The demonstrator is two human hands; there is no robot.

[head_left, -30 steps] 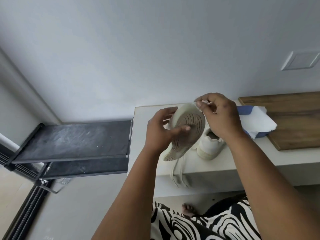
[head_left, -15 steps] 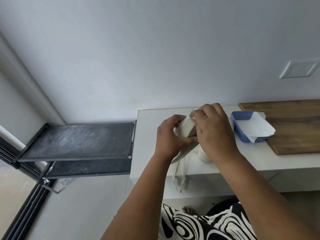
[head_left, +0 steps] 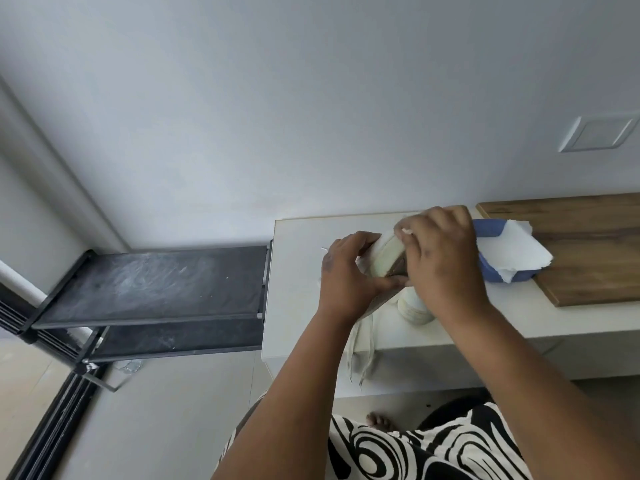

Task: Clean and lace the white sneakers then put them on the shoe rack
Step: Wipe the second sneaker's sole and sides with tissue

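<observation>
A white sneaker (head_left: 384, 258) is held on its side above the white counter (head_left: 298, 268), sole edge towards me. My left hand (head_left: 346, 275) grips it from the left. My right hand (head_left: 440, 258) presses a small white wipe (head_left: 403, 231) onto its toe end, fingers curled over it. Its laces (head_left: 360, 351) hang down over the counter's front edge. The second white sneaker (head_left: 414, 308) stands on the counter under my right wrist, mostly hidden. The black shoe rack (head_left: 156, 285) stands left of the counter.
A blue tray (head_left: 491, 268) with white paper sheets (head_left: 516, 251) sits right of my hands, against a wooden board (head_left: 581, 247). The wall rises behind. A bare foot (head_left: 379, 422) and a black-and-white patterned garment (head_left: 415, 452) show below the counter.
The sneaker turned from sole facing me to lying on its side. Both hands lowered it towards the counter, and my right hand slid over its toe end.
</observation>
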